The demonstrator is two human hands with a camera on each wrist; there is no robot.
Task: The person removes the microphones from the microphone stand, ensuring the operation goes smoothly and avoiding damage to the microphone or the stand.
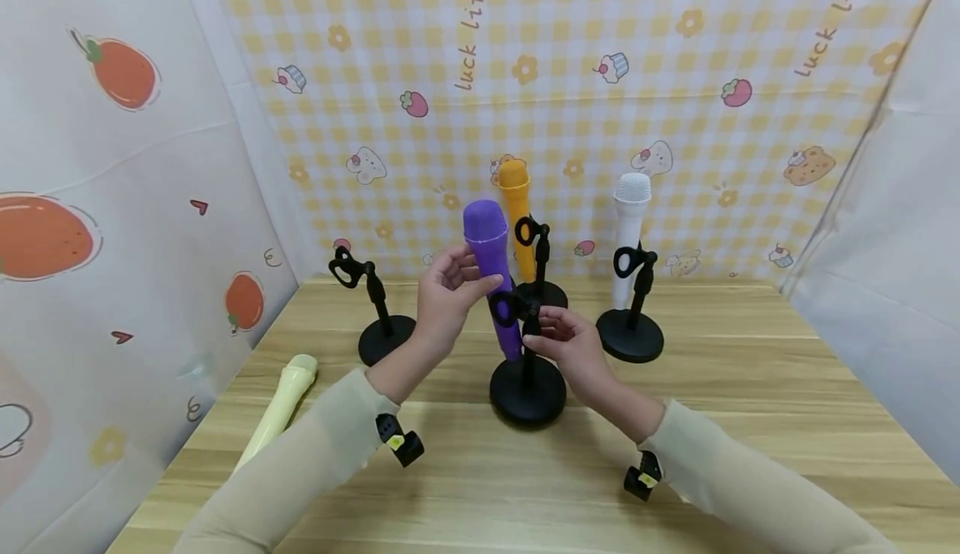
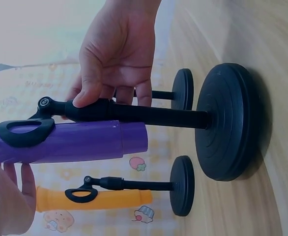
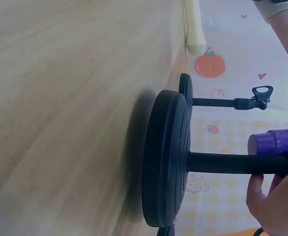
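Observation:
A purple toy microphone (image 1: 487,242) leans slightly, its lower body inside the ring clip of a black microphone stand (image 1: 528,391). My left hand (image 1: 447,296) holds the microphone's upper body between thumb and fingers. With the thumb and fingers of my right hand (image 1: 573,346) I grip the stand's pole just below the clip. In the left wrist view the purple barrel (image 2: 85,142) passes through the clip (image 2: 26,133), its lower end free beside the pole. The right wrist view shows the round base (image 3: 166,160) on the table.
Behind, an orange microphone (image 1: 514,196) and a white microphone (image 1: 628,229) sit in black stands. A stand with a bare clip (image 1: 386,329) is at the left. A pale yellow microphone (image 1: 281,404) lies on the wooden table (image 1: 480,487) near its left edge. Patterned curtains surround the table.

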